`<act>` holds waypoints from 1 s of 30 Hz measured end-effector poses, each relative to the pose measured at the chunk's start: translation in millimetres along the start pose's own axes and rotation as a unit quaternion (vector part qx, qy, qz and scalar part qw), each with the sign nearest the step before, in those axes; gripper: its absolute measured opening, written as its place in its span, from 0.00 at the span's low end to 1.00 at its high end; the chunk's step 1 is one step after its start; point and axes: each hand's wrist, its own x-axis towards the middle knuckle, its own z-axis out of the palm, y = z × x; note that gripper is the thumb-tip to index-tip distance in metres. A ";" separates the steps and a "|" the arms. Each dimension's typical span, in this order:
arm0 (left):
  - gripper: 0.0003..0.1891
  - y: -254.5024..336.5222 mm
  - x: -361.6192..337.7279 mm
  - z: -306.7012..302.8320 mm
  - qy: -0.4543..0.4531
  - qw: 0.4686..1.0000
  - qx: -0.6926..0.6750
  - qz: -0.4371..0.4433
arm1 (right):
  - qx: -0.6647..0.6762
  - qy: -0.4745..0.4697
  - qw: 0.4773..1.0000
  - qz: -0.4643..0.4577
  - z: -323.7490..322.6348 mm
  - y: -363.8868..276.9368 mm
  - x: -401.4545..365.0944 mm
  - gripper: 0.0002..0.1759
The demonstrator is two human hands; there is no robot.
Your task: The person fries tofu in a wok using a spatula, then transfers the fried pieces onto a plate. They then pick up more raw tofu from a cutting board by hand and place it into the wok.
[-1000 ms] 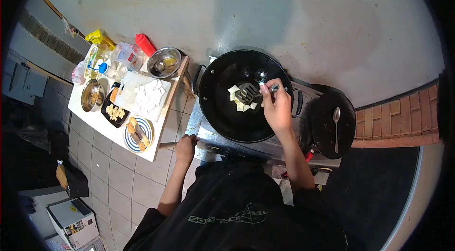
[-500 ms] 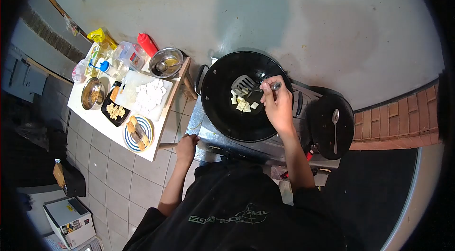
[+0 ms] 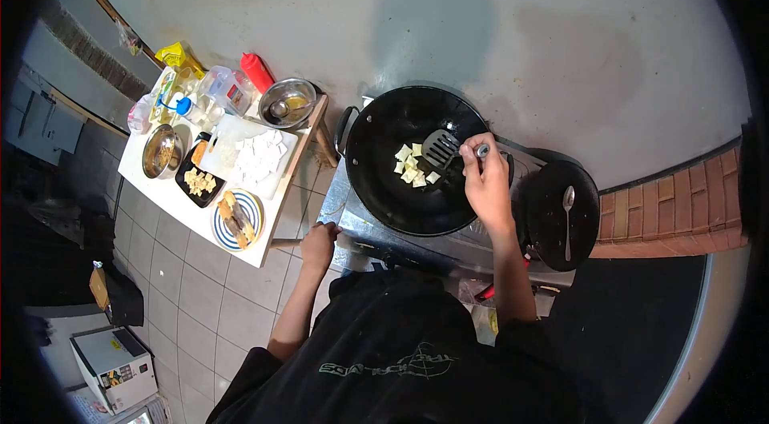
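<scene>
The right hand is clamped on the handle of a slotted spatula, with its fingers and thumb closed around it. The spatula's flat head is inside a big black wok, just beside a small group of pale square pieces, which lie near the middle of the wok; whether it touches them, I cannot tell. The wok stands on a metal stove. The left hand has its fingers folded together, and it is near the left corner of the stove; I cannot tell if it touches the metal. To the right of the wok there is a black round pan, and a metal spoon lies on it. On the left side stands a white tabletop. It carries a white cutting board with many white flat pieces on it, a black tray with yellowish pieces, and a striped plate with long brown and yellow food. Farther back, a red squeeze bottle stands near a metal bowl, in which a ladle rests.
</scene>
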 end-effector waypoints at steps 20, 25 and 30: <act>0.14 1.2 -1.7 -2.9 0.014 0.999 0.020 0.020 | -0.132 -0.043 0.990 0.024 -27.2 -10.1 6.4 0.15; 0.15 5.1 -2.9 -4.1 0.012 1.000 0.017 0.010 | -0.045 -0.040 0.997 0.041 -20.3 -6.8 0.5 0.13; 0.15 5.6 -5.4 -4.3 0.025 0.999 0.017 0.017 | 0.062 -0.021 0.993 0.101 -9.3 12.0 -11.9 0.12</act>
